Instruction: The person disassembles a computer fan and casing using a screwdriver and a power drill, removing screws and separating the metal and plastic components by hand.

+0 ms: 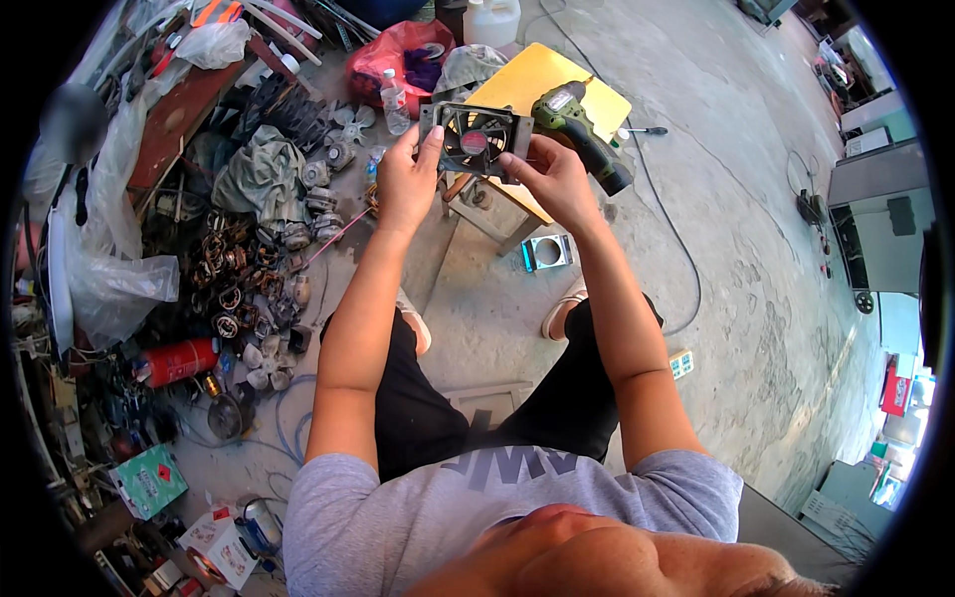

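Closest to me is a soft gray T-shirt (398, 517), then smooth black pants (567, 398). Past them, I see both bare hands holding one thing: a square cooling fan (474, 140) with a hard, dark frame, thin blades and a round red middle. The left hand (406, 189) grips its left side, thumb on the front. The right hand (557, 186) grips the right side, thumb near the bottom corner.

The fan is above a wooden stool (534, 211) and hides part of a flat yellow board (602, 102). I cannot tell if it touches either one. On the board lies a chunky green and black cordless drill (582, 139). On the rough, gray concrete floor (746, 249) by the stool sits a small square frame (530, 255) with a round hole.

Farther off, I see a clear plastic bottle (395, 104), a crinkly red plastic bag (370, 78) and a cloudy white jug (491, 24).
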Demonstrator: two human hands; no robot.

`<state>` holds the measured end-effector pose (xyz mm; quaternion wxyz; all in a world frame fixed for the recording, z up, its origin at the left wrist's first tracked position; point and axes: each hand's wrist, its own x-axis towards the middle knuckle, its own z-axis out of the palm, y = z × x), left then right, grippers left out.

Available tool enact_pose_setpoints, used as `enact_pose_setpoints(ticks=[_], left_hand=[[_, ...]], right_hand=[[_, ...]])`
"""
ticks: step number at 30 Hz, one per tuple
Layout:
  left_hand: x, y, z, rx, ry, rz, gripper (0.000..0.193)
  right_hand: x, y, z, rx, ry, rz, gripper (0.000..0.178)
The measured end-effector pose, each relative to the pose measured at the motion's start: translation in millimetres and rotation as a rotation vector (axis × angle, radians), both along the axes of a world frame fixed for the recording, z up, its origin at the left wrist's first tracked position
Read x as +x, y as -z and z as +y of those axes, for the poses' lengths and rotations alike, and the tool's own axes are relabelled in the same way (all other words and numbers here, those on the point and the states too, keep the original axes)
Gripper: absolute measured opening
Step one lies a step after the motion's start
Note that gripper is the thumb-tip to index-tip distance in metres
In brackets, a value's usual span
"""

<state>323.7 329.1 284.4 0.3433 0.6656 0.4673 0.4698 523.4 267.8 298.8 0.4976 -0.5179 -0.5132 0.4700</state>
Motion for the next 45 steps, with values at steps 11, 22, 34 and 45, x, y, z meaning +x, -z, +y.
enact_pose_setpoints(ticks=[11, 22, 34, 45], left_hand=[[-6, -1, 1, 0.014, -0.208, 0.222, 0.056], [-20, -1, 6, 0.104, -0.268, 0.442, 0.074], [-25, 0, 4, 0.045, -0.186, 0.364, 0.070], [-38, 3, 2, -0.019, -0.048, 0.173, 0.066]], right_hand=[[-32, 25, -2, -0.056, 0.050, -0.092, 0.032], [-44, 12, -16, -0.102, -0.034, 0.023, 0.025], [-44, 6, -25, -0.115, -0.064, -0.048, 0.025], [-45, 8, -32, -0.092, -0.112, 0.105, 0.020]])
